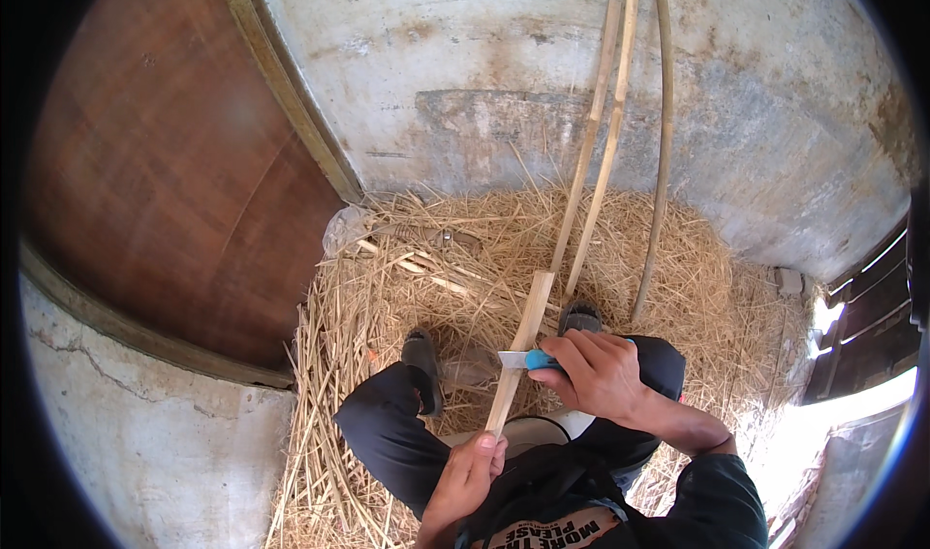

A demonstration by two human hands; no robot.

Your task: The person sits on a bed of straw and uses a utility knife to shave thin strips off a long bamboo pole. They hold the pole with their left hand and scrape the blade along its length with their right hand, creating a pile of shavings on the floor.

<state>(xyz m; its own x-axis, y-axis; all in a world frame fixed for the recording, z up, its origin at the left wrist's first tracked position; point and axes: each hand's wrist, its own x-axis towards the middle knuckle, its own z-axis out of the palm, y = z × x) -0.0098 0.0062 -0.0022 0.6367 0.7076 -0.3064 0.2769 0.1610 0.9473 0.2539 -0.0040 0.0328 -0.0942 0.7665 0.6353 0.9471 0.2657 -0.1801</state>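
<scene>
My left hand (469, 471) is closed round the near end of a flat, pale wooden strip (532, 318), which slants up and away from me between my knees. In my right hand (599, 373) is a knife with a blue handle (539, 359); the fingers wrap round it. Its short, broad blade (511, 359) lies across the strip, around the middle of its length, and appears to touch the wood. Part of the handle is hidden by my right fingers.
Two long wooden strips (608, 132) and a curved round pole (664, 132) lean against the stained wall (465, 55). Straw (678, 249) covers the floor around my shoes (420, 360). A brown door panel (174, 161) stands at left, dark slats (867, 326) at right.
</scene>
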